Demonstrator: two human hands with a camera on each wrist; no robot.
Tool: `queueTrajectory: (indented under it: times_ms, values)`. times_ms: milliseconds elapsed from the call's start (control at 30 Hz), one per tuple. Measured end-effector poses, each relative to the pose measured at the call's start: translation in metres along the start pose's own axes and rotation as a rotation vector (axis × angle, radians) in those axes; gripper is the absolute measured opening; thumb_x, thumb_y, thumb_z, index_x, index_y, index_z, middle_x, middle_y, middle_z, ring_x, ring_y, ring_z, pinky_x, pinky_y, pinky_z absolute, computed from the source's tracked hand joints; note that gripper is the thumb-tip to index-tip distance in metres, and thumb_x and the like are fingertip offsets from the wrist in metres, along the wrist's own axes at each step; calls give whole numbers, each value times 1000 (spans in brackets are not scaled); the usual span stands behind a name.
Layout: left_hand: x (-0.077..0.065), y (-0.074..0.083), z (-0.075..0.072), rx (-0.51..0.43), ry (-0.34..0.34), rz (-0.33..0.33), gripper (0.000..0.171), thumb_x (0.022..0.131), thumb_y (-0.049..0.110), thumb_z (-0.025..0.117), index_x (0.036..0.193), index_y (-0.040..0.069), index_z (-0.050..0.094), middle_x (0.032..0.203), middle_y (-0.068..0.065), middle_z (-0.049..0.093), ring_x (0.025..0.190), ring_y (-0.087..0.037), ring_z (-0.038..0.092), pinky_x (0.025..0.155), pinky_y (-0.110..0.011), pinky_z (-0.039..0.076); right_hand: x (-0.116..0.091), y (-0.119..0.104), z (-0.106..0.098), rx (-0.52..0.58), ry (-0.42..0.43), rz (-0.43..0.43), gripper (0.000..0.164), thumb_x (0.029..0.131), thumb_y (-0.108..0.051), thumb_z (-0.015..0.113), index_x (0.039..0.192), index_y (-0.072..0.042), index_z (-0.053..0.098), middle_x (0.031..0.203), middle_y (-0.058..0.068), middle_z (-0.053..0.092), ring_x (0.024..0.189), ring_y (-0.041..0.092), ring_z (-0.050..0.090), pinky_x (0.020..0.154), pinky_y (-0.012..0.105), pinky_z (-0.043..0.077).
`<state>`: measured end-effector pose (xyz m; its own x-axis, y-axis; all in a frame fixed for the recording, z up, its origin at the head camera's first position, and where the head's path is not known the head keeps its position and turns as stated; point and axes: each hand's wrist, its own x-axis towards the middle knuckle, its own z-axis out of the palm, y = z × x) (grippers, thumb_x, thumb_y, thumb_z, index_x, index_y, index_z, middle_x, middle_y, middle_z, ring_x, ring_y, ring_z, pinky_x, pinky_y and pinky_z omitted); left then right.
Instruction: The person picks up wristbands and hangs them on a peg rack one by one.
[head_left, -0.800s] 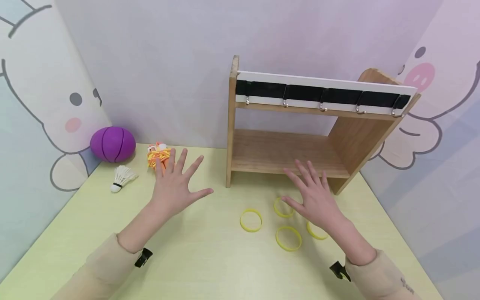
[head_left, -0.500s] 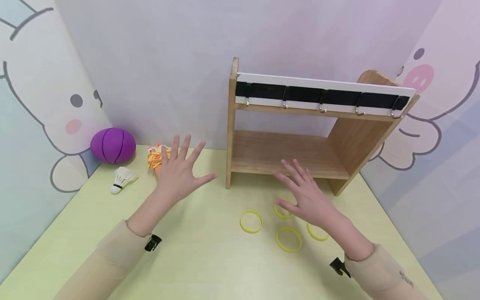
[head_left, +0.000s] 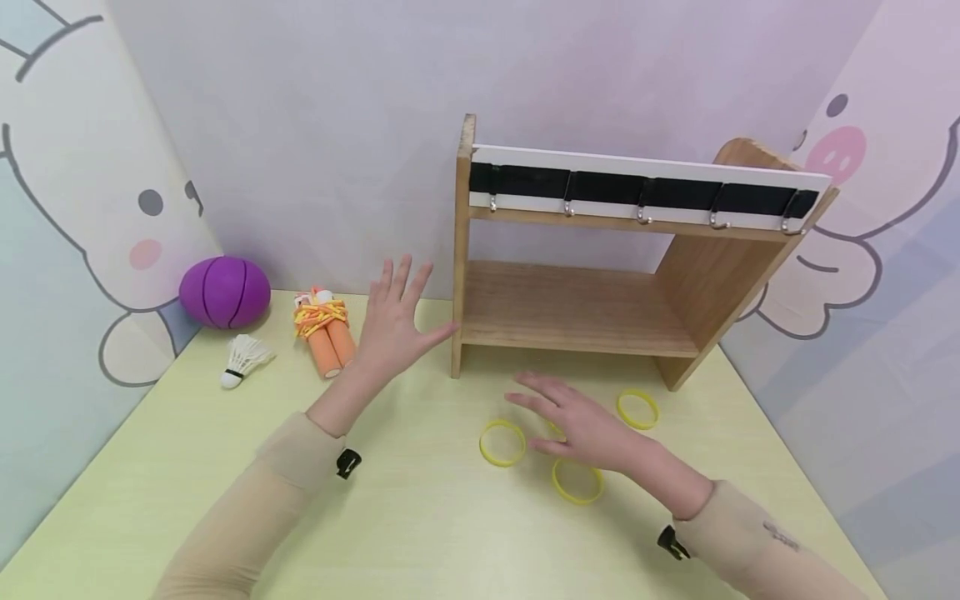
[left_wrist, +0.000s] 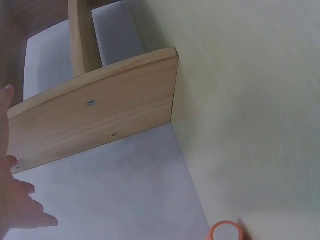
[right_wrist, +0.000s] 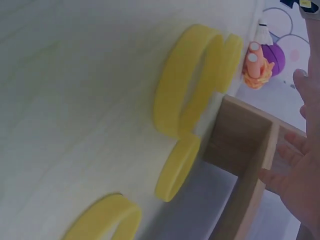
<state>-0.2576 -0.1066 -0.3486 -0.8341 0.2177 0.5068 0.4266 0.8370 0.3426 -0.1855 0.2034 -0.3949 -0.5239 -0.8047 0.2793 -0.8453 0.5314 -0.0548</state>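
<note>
Fingers spread, my left hand (head_left: 393, 329) is in the air beside the left side of the wooden shelf (head_left: 570, 304), holding nothing. In the left wrist view its fingers (left_wrist: 25, 215) show at the left edge, by the shelf's side panel (left_wrist: 100, 107). My right hand (head_left: 588, 425) hovers above several yellow rings, its fingers loosely extended and pointing left. One ring (head_left: 502, 442) lies left of its fingertips, another ring (head_left: 577, 482) below the hand, and a third ring (head_left: 637, 409) behind the wrist. The right hand partly covers one more ring (right_wrist: 177, 167).
A white strip (head_left: 645, 187) with several metal hooks runs across the shelf's upper front. At the back left are a purple ball (head_left: 225, 292), a shuttlecock (head_left: 246, 360) and a jump rope (head_left: 326, 333) with orange handles. Printed fabric walls surround the table (head_left: 420, 517).
My left hand has moved right, uncovering the jump rope. My right hand has moved left and toward me over the rings; one ring behind it now shows, while another has gone under the forearm.
</note>
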Motion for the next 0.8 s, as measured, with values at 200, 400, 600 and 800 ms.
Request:
queueTrajectory:
  times_ms: [200,400,600,800]
  values:
    - [7,2,21,-231,19,-48,92,80,54,66,152,23,17,158,-7,13,145,-31,5,115,-56,16,1,11,17,-1,-81,-155,63,83,-32,70,140,-21,45,145,8,42,133,25,39,106,45,40]
    - [13,-1,41,-423,53,-34,89,83,49,66,152,26,16,157,-1,20,144,-20,17,115,-49,23,1,17,28,74,-247,-170,50,88,-31,65,135,-25,49,141,-2,47,129,18,43,100,39,46]
    - [15,-6,61,-548,74,45,84,85,29,70,152,21,19,155,-2,25,139,-23,29,110,-45,35,4,19,36,132,-241,-201,34,87,-19,68,120,-22,63,127,-3,58,120,15,51,94,32,50]
    - [14,-11,75,-659,53,80,84,85,19,71,151,24,19,153,-1,29,133,-26,39,91,-39,53,10,23,43,138,-142,-278,19,83,-15,72,102,-21,71,112,-3,65,108,13,57,87,23,52]
